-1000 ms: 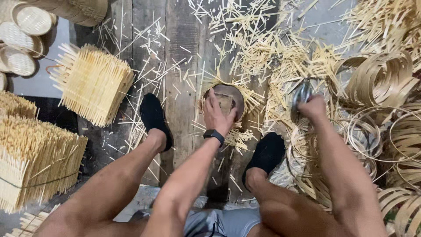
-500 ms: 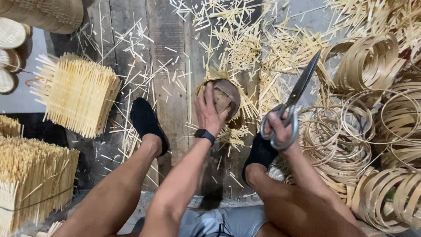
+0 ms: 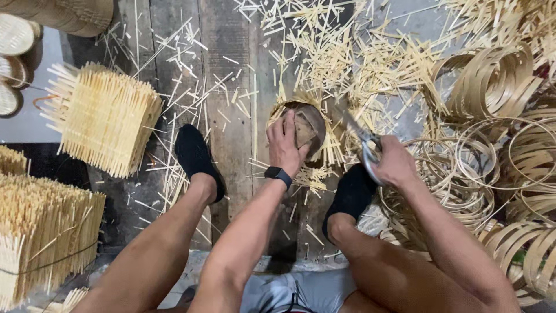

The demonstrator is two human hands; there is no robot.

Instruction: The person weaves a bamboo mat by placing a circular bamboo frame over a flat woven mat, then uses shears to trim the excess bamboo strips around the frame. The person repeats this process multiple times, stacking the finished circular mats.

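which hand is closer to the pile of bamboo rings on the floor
Right. The right hand, holding scissors, sits right at the edge of the bamboo rings. The left hand is farther away, pressing on the round woven piece.
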